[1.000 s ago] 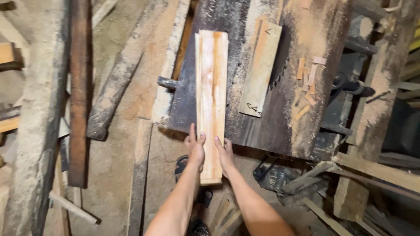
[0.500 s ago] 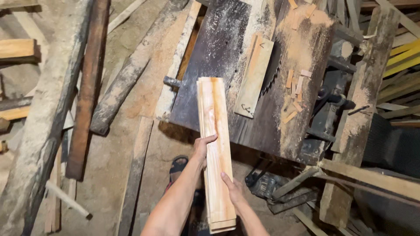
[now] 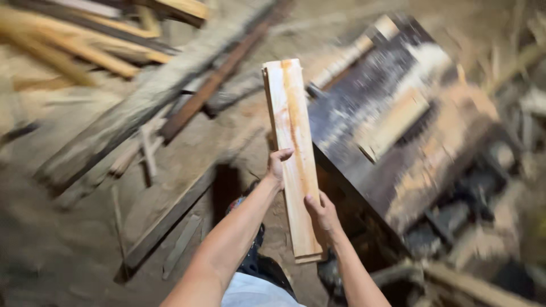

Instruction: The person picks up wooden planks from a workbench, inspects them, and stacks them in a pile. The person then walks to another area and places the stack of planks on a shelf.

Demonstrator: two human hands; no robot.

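A blurred scatter of pale wooden slats [image 3: 85, 51] lies at the far left on the sawdust-covered workshop floor [image 3: 51, 239], beside a long grey weathered timber beam [image 3: 142, 108] that runs diagonally up toward the top of the frame. A thin reddish-brown wooden strip [image 3: 210, 85] rests along that beam, and a dark flat plank [image 3: 170, 224] lies on the floor below it, angled toward the person's arm.

At centre, the person's left hand [image 3: 277, 166] grips the left edge of a stack of pale, orange-streaked wooden boards [image 3: 293, 148], thumb hooked over the top face and fingers tucked behind. The stack is lifted clear of the floor and tilted slightly, its far end pointing up the frame and its near end hanging between the two forearms, just left of the table's edge. The right hand [image 3: 322, 211] clasps the same stack lower down on its right edge, thumb pressed on the top face, fingers wrapped underneath.

To the right stands a dark, sawdust-dusted metal saw table [image 3: 409, 153], its surface worn and rust-stained. A short pale wooden offcut [image 3: 392, 125] lies flat on the tabletop, well apart from the held boards. Beyond the table at the far right, dark machine parts and loose timber [image 3: 489, 187] are too smeared by motion to tell apart.
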